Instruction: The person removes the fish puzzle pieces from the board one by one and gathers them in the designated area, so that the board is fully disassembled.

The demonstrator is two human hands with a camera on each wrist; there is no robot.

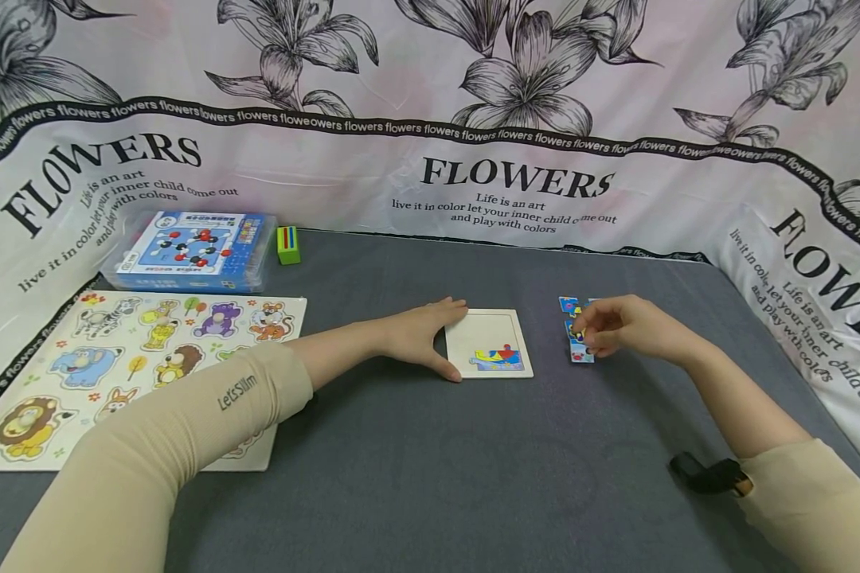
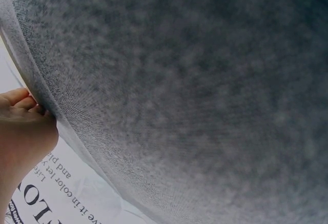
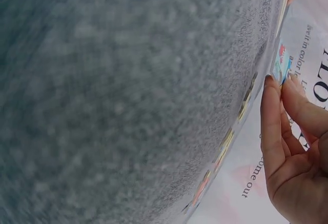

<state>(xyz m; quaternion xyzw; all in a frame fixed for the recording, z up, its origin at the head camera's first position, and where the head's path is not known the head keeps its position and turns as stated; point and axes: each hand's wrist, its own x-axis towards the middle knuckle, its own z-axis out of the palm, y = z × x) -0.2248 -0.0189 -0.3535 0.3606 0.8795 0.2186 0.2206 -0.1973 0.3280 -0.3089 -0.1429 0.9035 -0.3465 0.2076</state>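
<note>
A small square puzzle board (image 1: 480,334) lies on the cloth, with a few joined colourful pieces (image 1: 498,358) in its lower right corner. My left hand (image 1: 419,330) rests at the board's left side, thumb by the near corner and fingers by the far one, spread rather than curled. To the right, my right hand (image 1: 634,328) pinches a puzzle piece (image 3: 281,62) between thumb and fingertips, raised off the cloth in the right wrist view. Beneath and beside that hand lie several loose puzzle pieces (image 1: 568,305), partly hidden by its fingers.
On the left lies a large animal puzzle board (image 1: 125,370), partly under the left forearm. Behind it stand a clear box with a blue label (image 1: 189,247) and a small green block (image 1: 288,245). A flower-printed curtain (image 1: 502,215) borders the grey table cloth (image 1: 430,477).
</note>
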